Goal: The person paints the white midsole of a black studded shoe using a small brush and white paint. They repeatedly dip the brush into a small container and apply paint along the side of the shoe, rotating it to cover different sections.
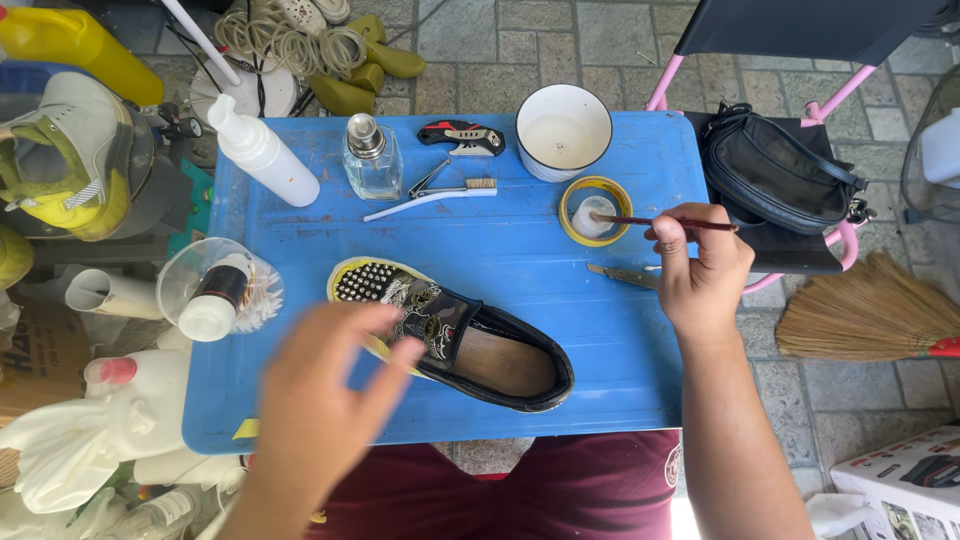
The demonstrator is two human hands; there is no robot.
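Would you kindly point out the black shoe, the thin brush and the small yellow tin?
black shoe (505, 365), head view, brown insole.
thin brush (640, 221), head view, handle's middle.
small yellow tin (570, 222), head view, left rim.

Worktop (620, 350) was blue, scuffed with pale streaks. Shoe (455, 335) was black with a brown insole, a yellow-edged studded toe and a grey-white printed pattern across the vamp. Small tin (595, 210) had a yellow rim and white contents. Cup (563, 130) was white. Thin paintbrush (665, 222) had a dark reddish handle. Pouch (775, 175) was black. Chair frame (660, 85) was pink.
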